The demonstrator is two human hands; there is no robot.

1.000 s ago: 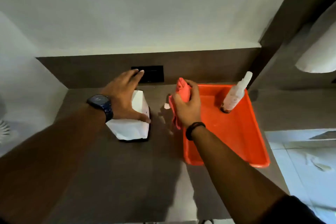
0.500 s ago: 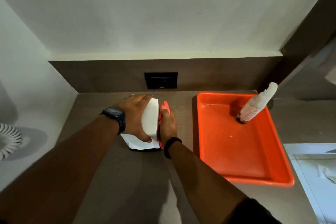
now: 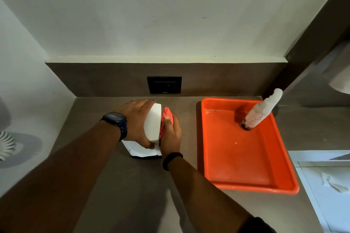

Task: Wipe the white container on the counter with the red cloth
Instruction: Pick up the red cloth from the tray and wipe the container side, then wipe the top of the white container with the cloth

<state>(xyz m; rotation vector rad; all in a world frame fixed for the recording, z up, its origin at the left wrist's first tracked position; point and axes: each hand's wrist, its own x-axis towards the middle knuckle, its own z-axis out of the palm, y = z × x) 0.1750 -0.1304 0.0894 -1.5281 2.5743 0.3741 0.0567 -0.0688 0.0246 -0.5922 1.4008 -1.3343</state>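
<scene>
Right now, grip by grip:
Right hand (image 3: pixel 171 136): fingers curled closed around the red cloth (image 3: pixel 165 121), thumb lying on top of the bunched fabric; a dark band sits on the wrist.
Red cloth: wadded into a lump, pressed flat against the right-hand face of the white container (image 3: pixel 152 126); only its upper part shows above the thumb, the rest is hidden between hand and container.
Left hand (image 3: pixel 136 121): clasped over the container from the left, fingers wrapped across the far top edge, thumb tip resting on the near face low down; a dark blue watch (image 3: pixel 116 120) is on the wrist.
White container: a plain white box-like piece with a curved upper face, held between the two hands, standing on the counter (image 3: pixel 132 191) left of centre; its lower near corner pokes out below the left hand, with a thin dark edge under it. Whether it is tipped or flat on its base I cannot tell.
Counter: dark brown, matte, running back to a low brown upstand.
Orange tray (image 3: pixel 291 181): to the right of the hands, apart from them, lying flat on the counter.
Spray bottle (image 3: pixel 262 109): pale, with a brownish base, standing in the tray's far part.
Wall socket (image 3: pixel 164 84): black, on the upstand behind the container.
</scene>
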